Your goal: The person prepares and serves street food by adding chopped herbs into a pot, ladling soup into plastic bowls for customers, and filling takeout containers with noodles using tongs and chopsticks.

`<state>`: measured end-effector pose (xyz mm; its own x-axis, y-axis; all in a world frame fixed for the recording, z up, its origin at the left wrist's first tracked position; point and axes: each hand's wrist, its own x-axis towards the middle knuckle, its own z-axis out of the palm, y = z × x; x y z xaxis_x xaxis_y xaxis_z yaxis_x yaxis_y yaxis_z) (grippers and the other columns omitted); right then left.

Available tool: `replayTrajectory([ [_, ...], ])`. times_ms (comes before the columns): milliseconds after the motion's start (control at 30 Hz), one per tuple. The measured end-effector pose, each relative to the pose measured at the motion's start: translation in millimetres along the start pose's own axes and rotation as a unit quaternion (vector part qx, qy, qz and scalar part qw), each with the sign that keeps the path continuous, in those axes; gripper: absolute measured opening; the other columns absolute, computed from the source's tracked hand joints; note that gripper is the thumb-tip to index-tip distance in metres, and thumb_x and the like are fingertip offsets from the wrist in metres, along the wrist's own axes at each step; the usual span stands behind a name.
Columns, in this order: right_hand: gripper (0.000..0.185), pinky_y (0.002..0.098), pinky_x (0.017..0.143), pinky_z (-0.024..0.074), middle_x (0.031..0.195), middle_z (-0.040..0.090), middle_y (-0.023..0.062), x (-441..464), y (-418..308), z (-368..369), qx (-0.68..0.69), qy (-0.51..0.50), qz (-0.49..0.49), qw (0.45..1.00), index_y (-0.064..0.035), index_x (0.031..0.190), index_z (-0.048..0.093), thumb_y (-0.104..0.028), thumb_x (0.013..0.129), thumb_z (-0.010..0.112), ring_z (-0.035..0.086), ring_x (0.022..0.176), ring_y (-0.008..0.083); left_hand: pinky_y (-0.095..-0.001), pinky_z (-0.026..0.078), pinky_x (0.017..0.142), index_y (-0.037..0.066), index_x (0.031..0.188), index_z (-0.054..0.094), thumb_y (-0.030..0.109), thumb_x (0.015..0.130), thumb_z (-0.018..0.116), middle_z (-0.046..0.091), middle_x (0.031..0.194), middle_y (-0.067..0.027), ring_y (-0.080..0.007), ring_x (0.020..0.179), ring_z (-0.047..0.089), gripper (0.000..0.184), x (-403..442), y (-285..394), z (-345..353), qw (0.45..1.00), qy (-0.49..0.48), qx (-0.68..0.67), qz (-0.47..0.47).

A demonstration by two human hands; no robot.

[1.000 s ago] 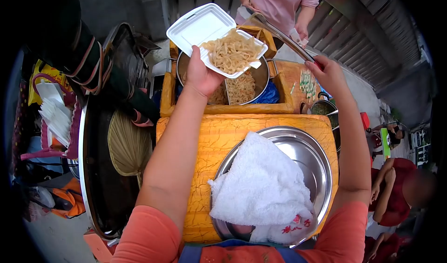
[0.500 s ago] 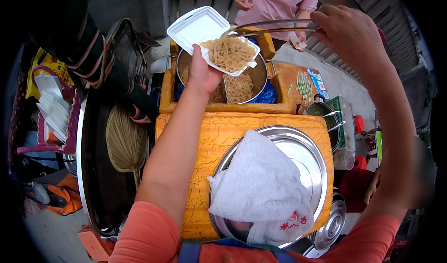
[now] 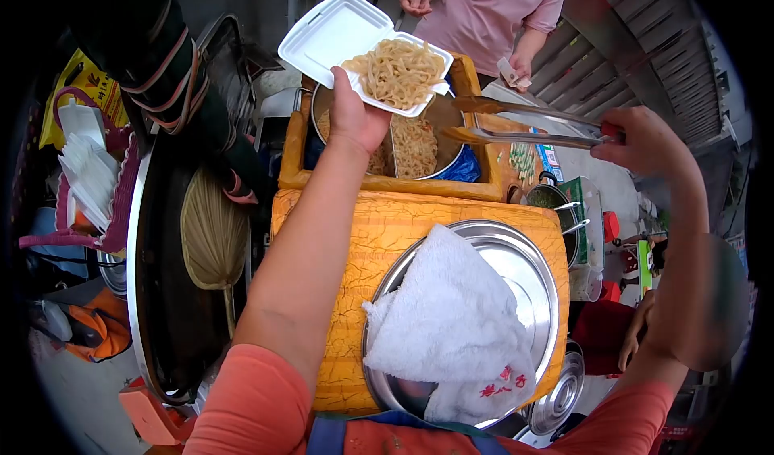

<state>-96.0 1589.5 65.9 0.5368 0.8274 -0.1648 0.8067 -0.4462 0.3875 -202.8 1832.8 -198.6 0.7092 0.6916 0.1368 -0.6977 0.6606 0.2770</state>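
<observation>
My left hand [image 3: 359,124] holds up a white foam takeout box [image 3: 329,37] from below, its lid folded back. A heap of flat noodles [image 3: 397,72] fills the box. Away to the right, my right hand [image 3: 647,142] grips metal tongs [image 3: 542,139] by the handle end. The tongs' arms are apart, with no noodles seen between them, and their tips point left over the rim of a round pot [image 3: 448,155]. More noodles [image 3: 415,145] lie in the divided pot, partly hidden behind the box and my left hand.
Nearer me, a white towel [image 3: 451,310] lies on a round metal lid [image 3: 538,286] atop a yellow box [image 3: 343,294]. A palm-leaf fan [image 3: 211,229] rests at left. Another person in a pink shirt [image 3: 504,8] stands opposite. A small pot [image 3: 556,197] with handles stands right.
The tongs have moved from the noodles in the box down and right, and have opened wider. My right hand has lowered. The takeout box has shifted slightly up and left.
</observation>
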Motion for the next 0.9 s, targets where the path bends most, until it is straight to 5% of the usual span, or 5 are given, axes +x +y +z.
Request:
replayTrajectory([
  [333,0.029,0.0356,0.066,0.0472,0.076,0.062,0.0166,-18,-3,79,0.123,0.143,0.083,0.979,0.0001,0.092,0.064,-0.024,0.075,0.067,0.061,0.07,0.0313,-0.0522,0.038,0.097,0.013,0.137,0.026,0.057,0.092,0.011,0.04,0.133,-0.0136,-0.0318,0.122,0.041,0.065,-11,1,18,0.999,0.011,0.042,-0.017],
  [400,0.027,0.0372,0.063,0.0457,0.079,0.062,0.0144,-19,1,82,0.123,0.291,0.029,0.948,-0.0017,0.089,0.064,-0.025,0.075,0.067,0.06,0.069,0.0299,-0.0537,0.041,0.093,0.012,0.137,0.026,0.059,0.091,0.01,0.04,0.133,-0.0141,-0.0335,0.119,0.045,0.067,-10,-1,18,0.998,-0.008,0.061,-0.015],
  [633,0.035,0.0344,0.064,0.0457,0.079,0.062,0.0143,-26,-13,113,0.236,0.314,0.134,0.91,-0.0021,0.098,0.061,-0.029,0.077,0.067,0.06,0.071,0.0283,-0.0544,0.043,0.091,0.013,0.137,0.026,0.063,0.089,0.022,0.042,0.131,-0.015,-0.0351,0.118,0.045,0.069,-17,-1,18,0.996,-0.047,0.074,-0.024],
  [733,0.032,0.0268,0.05,0.0388,0.064,0.053,0.0033,-43,-26,171,0.511,0.204,0.172,0.817,0.0004,0.089,0.058,-0.031,0.086,0.058,0.047,0.053,0.0112,-0.0566,0.042,0.09,0.014,0.134,0.031,0.052,0.09,0.039,0.044,0.129,-0.0148,-0.0354,0.118,0.045,0.059,-16,3,16,0.98,-0.175,-0.069,-0.067],
  [900,0.04,0.0228,0.045,0.0382,0.067,0.049,0.0008,-90,-76,181,0.895,0.043,0.187,0.402,-0.0035,0.101,0.053,-0.04,0.095,0.038,0.046,0.052,0.0096,-0.0607,0.039,0.089,0.013,0.124,0.043,0.024,0.088,0.046,0.046,0.128,-0.0145,-0.0377,0.116,0.045,0.037,0,0,18,0.999,0.018,0.032,-0.033],
])
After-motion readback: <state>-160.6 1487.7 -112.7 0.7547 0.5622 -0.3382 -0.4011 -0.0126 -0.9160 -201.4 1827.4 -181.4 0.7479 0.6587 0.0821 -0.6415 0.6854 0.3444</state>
